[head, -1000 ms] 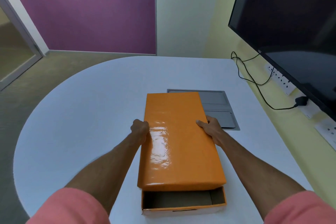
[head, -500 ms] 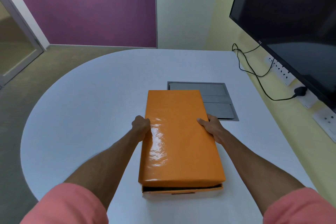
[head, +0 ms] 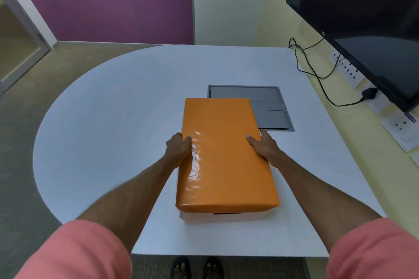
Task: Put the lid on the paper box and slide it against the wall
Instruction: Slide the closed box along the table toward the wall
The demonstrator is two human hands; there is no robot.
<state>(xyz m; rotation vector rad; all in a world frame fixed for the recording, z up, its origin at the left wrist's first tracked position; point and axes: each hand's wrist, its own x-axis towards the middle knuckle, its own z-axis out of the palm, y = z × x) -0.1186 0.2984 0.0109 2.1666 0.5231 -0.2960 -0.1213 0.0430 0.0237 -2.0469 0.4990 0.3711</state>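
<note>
A glossy orange lid (head: 223,154) lies over the paper box (head: 226,216), of which only a pale strip shows under the lid's near edge. The box stands lengthwise in the middle of the white table (head: 113,120). My left hand (head: 178,148) grips the lid's left long side, thumb on top. My right hand (head: 263,145) grips the right long side the same way. The yellow wall (head: 340,142) runs along the table's right edge, a gap away from the box.
A grey cable hatch (head: 269,108) is set into the table just beyond and right of the box. A black cable (head: 317,75) runs to a plug (head: 368,93) in wall sockets. A large dark screen (head: 367,18) hangs on the right wall.
The lid has come toward me and down over the box. The open near end seen earlier is now covered. Both hands kept their hold on the lid's sides.
</note>
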